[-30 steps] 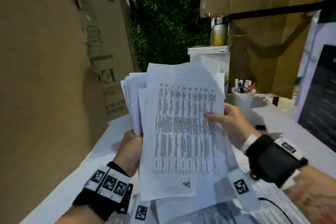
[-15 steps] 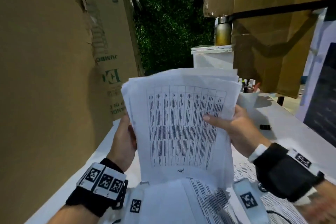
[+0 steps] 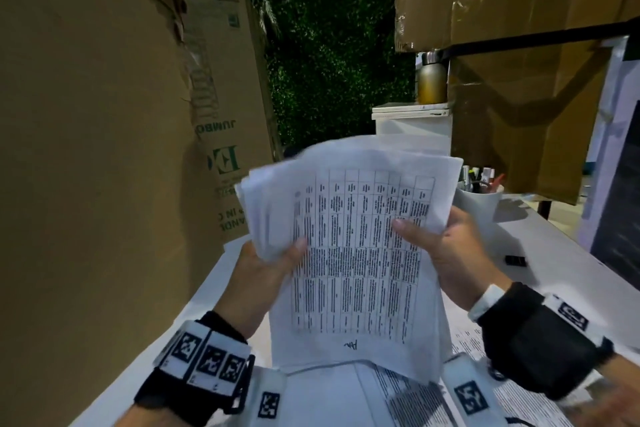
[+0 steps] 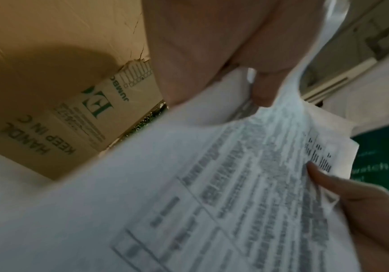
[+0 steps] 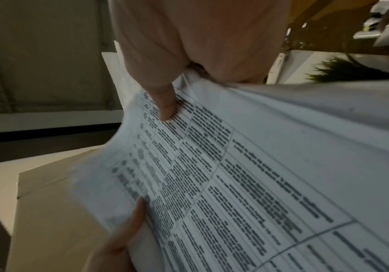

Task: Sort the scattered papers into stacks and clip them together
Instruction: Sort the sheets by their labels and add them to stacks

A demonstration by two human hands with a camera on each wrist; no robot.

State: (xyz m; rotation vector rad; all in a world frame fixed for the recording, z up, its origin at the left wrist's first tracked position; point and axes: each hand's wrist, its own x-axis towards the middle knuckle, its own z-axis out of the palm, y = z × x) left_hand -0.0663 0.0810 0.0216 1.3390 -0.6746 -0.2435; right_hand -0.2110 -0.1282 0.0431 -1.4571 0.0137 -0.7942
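I hold a stack of white papers (image 3: 356,253) upright above the table; its top sheet carries a printed table. My left hand (image 3: 266,267) grips the stack's left edge, thumb on the front. My right hand (image 3: 440,246) grips the right edge with its thumb across the top sheet. The left wrist view shows the papers (image 4: 212,193) close up under my left thumb (image 4: 265,86). In the right wrist view my right thumb (image 5: 165,103) presses on the same printed sheet (image 5: 246,184). More printed sheets (image 3: 408,395) lie flat on the white table (image 3: 166,340) below. A small black binder clip (image 3: 515,260) lies at the right.
A tall cardboard box (image 3: 104,149) stands close on the left. A white cup of pens (image 3: 479,198) sits behind the papers. More cardboard (image 3: 519,80) hangs at the upper right, and a dark panel (image 3: 620,211) stands at the far right. A metal bottle (image 3: 431,80) stands on a white cabinet.
The fanned, offset sheets have been drawn together into one stack. My left thumb has come round onto the front of the papers, and the stack has tilted slightly.
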